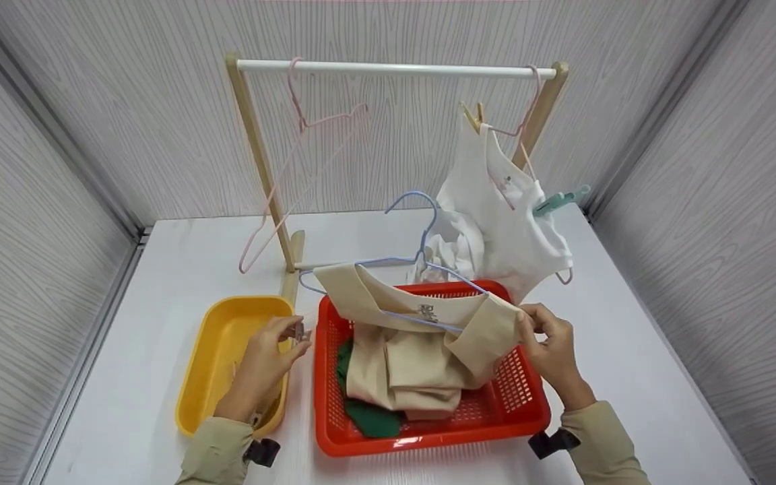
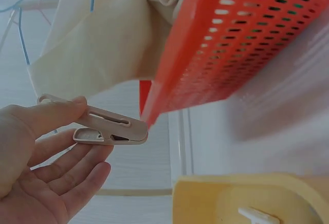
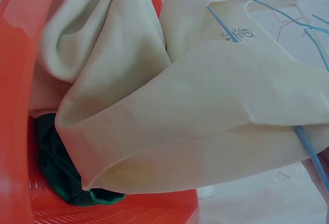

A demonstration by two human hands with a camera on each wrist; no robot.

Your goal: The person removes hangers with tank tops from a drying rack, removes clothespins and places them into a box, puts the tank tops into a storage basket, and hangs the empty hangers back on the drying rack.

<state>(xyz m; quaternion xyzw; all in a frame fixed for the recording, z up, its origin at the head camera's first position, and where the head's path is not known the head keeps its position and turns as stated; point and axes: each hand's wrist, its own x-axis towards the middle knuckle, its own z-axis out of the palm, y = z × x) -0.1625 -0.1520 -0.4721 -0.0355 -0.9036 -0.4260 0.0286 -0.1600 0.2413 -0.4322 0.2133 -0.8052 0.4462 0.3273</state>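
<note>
Left hand: (image 1: 263,357) thumb and fingers nearly together, pinching a pale clothespin (image 2: 118,127); other fingers loosely spread.
Clothespin position: between yellow bin (image 1: 209,330) and red basket (image 1: 401,444), clear of the garment.
Right hand: (image 1: 553,340) thumb and fingers closed at the shoulder edge of the beige garment (image 1: 422,364).
Beige garment: neck and shoulders up on blue hanger (image 1: 424,237), printed mark inside neckline; rest bunched in red basket.
Blue hanger: hook free, off the rail (image 1: 395,68).
Red basket: on surface (image 1: 125,337), also holds green cloth (image 1: 373,419) beside garment.
Yellow bin: left of basket, partly behind left forearm.
Rail, left: bare pink hanger (image 1: 327,120).
Rail, right: white garment (image 1: 472,175) on pink hanger, wooden clothespin (image 1: 473,121) and green clip (image 1: 560,200) on its shoulders.
</note>
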